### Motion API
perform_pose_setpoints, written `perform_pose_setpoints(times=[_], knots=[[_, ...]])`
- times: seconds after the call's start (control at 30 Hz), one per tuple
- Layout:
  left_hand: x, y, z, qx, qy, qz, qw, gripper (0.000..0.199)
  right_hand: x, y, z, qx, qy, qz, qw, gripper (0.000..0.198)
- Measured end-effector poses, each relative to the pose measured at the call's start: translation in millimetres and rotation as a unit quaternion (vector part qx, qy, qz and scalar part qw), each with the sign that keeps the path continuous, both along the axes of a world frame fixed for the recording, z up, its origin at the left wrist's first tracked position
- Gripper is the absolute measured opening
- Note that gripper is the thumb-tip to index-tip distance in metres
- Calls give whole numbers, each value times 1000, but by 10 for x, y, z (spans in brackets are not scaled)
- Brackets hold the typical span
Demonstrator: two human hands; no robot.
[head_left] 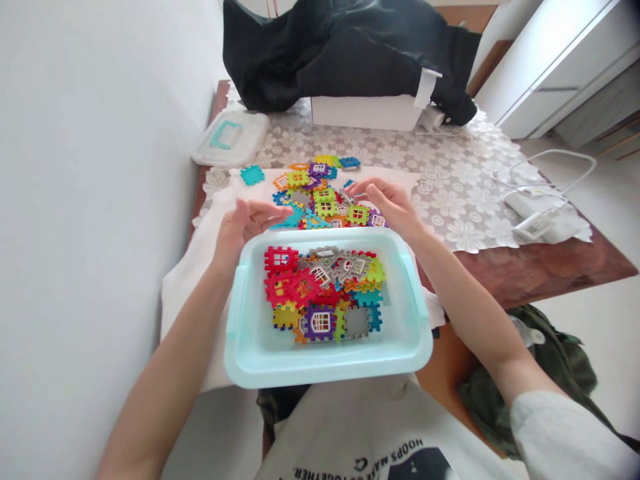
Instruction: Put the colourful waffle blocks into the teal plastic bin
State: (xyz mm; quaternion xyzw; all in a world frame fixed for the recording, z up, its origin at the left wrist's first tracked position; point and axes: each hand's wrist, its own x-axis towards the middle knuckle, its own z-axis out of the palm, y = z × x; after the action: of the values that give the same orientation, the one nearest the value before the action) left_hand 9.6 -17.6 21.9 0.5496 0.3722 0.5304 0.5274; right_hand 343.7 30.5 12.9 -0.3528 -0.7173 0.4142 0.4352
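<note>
A pale blue plastic tub (pixel 327 373) sits at the table's near edge, in front of my body. Inside it lie interlocking toy tiles in several colours, among them red tiles (pixel 281 259), a purple window tile (pixel 320 323) and a grey tile (pixel 357 322). Beyond the tub a loose pile of similar tiles (pixel 326 201) is spread on white cloth. My left hand (pixel 250 221) is at the pile's left side, fingers stretched out, holding nothing. My right hand (pixel 389 201) reaches over the pile's right side, fingers stretched forward near a grey piece; whether the fingertips touch it is unclear.
A clear lid (pixel 233 138) with a teal handle lies at the back left, near a single teal tile (pixel 253 175). Black fabric (pixel 345 53) covers a white box (pixel 367 112) behind. A white power strip with cable (pixel 537 217) is on the right. The wall stands close on the left.
</note>
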Motion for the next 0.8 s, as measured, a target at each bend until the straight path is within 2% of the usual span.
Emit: perform_pose_setpoints(times=[0.1, 0.17, 0.23, 0.3, 0.4, 0.5, 0.67, 0.8], knots=[[-12, 123, -208, 51, 150, 66, 985, 55, 26, 128, -264, 72, -153, -68, 983, 72], [-54, 228, -327, 116, 293, 47, 948, 62, 29, 179, -421, 104, -256, -63, 959, 75], [-94, 341, -421, 153, 406, -12, 901, 73, 14, 204, -536, 112, -322, -38, 939, 71], [-110, 445, -483, 159, 479, -64, 861, 72, -7, 220, -600, 121, -337, -17, 933, 63], [-84, 557, -500, 181, 529, -81, 825, 61, -29, 240, -617, 149, -312, -15, 938, 42], [-47, 609, -452, 218, 528, -75, 817, 54, -36, 238, -594, 166, -292, -34, 941, 34], [-66, 591, -415, 221, 510, -82, 827, 47, -63, 188, -581, 153, -300, -97, 937, 47], [-96, 542, -464, 204, 523, -58, 826, 46, -69, 171, -582, 126, -322, -98, 933, 57]])
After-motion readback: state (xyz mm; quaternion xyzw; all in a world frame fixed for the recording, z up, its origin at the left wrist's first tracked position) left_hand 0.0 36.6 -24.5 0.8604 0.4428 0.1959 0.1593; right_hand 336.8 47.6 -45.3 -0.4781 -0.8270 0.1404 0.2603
